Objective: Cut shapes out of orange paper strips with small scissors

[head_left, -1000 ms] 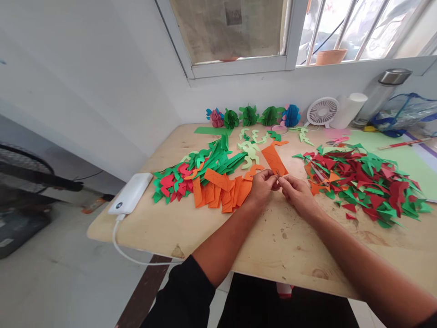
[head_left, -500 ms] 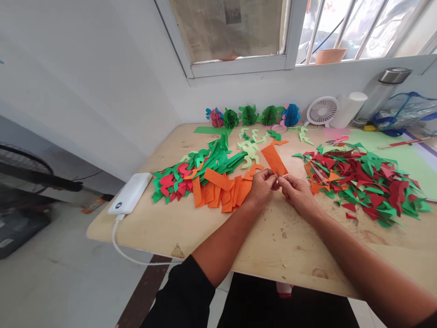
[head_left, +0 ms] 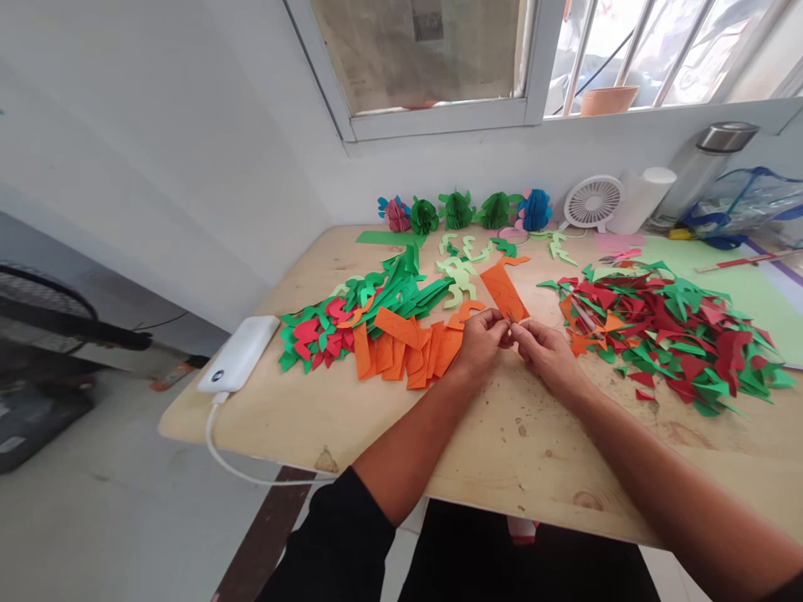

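My left hand (head_left: 480, 343) and my right hand (head_left: 547, 355) meet fingertip to fingertip over the middle of the wooden table (head_left: 502, 443). Both pinch the near end of an orange paper cutout (head_left: 503, 290), which stretches away from me. Just left of my left hand lies a stack of orange paper pieces (head_left: 407, 347). Beyond that stack sits a heap of green and red cutouts (head_left: 351, 313). To the right of my right hand spreads a big pile of red and green paper scraps (head_left: 671, 330).
A white power bank (head_left: 242, 353) with a cable lies at the table's left edge. Paper honeycomb balls (head_left: 457, 211), a small white fan (head_left: 591, 202), a paper roll (head_left: 641, 201) and a steel bottle (head_left: 699, 171) line the wall. Pale green cutouts (head_left: 461, 276) lie mid-table.
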`<move>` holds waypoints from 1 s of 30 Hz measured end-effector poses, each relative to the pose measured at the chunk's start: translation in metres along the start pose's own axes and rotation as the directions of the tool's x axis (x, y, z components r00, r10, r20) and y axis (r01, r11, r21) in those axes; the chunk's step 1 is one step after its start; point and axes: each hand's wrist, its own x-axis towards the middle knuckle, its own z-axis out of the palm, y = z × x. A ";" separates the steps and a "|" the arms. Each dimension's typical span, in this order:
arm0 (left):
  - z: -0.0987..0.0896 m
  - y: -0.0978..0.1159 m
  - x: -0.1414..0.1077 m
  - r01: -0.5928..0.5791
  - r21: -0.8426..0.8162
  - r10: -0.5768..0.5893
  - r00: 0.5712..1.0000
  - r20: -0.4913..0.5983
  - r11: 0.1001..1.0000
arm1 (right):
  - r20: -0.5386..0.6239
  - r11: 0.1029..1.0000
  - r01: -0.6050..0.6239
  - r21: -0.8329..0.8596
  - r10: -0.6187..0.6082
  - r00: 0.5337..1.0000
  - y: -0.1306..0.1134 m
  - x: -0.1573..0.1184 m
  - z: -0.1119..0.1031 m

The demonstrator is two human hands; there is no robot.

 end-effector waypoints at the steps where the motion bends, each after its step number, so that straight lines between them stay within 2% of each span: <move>1: 0.000 0.000 0.000 -0.003 0.000 0.003 1.000 0.000 1.000 | 0.000 1.000 0.000 0.004 0.000 1.000 0.000 0.000 0.000; 21: 0.001 0.003 -0.002 0.008 -0.007 -0.009 1.000 -0.007 1.000 | -0.011 0.999 0.000 -0.043 0.000 1.000 -0.002 -0.001 -0.001; 30: 0.001 0.002 -0.002 -0.004 -0.010 0.004 1.000 -0.002 1.000 | -0.006 1.000 -0.018 0.005 0.018 1.000 0.000 0.001 -0.001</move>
